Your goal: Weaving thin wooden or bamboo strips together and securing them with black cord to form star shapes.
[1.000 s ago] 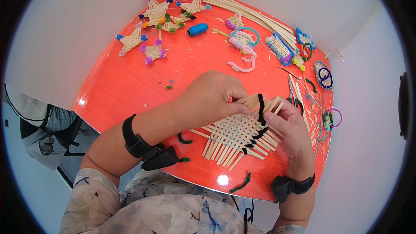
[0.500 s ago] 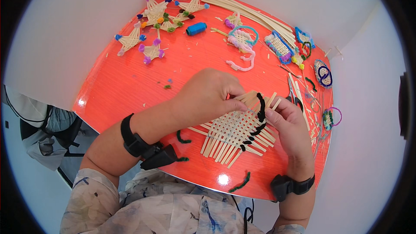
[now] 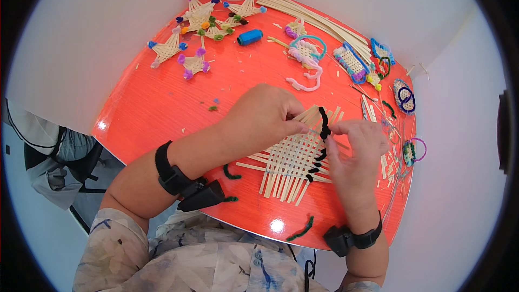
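A woven mat of pale flat strips [image 3: 292, 154] is held above the table, its loose strip ends fanning out on several sides. My left hand [image 3: 273, 111] pinches its upper left edge between thumb and fingers. A black pipe cleaner [image 3: 323, 116] winds in and out along the mat's right side, its upper end standing up. At the middle of that side, my right hand [image 3: 354, 146] has thumb and forefinger closed around the black pipe cleaner. A thin bluish thread crosses the mat near my left thumb.
Green pipe cleaner pieces [image 3: 300, 228] lie near the front edge. Woven stars [image 3: 167, 48] and a blue thread spool [image 3: 250, 37] are at the back left. Long loose strips [image 3: 313, 16] lie along the back; small woven pieces [image 3: 351, 62] and partly hidden scissors [image 3: 364, 109] are at the right.
My right hand has left the strip ends at the mat's right edge and moved inward onto the black pipe cleaner. The mat has turned slightly. My left hand keeps its grip.
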Demonstrator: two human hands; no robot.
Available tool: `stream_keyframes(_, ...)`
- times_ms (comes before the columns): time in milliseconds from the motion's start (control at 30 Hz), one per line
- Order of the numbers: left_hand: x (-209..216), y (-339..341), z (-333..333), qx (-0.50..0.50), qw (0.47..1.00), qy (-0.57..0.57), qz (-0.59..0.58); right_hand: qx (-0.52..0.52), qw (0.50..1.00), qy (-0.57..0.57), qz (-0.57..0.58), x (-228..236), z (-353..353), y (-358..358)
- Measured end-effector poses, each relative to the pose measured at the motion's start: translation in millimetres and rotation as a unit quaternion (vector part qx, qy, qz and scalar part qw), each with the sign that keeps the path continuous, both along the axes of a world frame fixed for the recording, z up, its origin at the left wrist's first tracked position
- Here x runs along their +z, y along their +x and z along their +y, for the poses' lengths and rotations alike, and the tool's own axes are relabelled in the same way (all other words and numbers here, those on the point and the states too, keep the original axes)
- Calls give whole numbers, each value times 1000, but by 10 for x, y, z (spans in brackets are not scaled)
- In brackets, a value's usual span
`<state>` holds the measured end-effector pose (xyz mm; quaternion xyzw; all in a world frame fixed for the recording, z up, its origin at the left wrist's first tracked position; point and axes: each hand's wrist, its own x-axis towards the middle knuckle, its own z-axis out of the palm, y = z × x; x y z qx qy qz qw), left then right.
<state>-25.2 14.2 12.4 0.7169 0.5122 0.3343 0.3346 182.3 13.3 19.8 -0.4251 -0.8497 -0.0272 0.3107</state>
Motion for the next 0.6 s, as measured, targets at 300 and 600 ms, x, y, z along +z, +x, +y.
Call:
stream_keyframes(300,-17,24,-9,-1,999,41,16,-9,997,-43,66,-84,-23,-55)
stream_keyframes(600,-32,17,-8,-2,996,72,54,12,998,-57,12,-38,-3,-18)
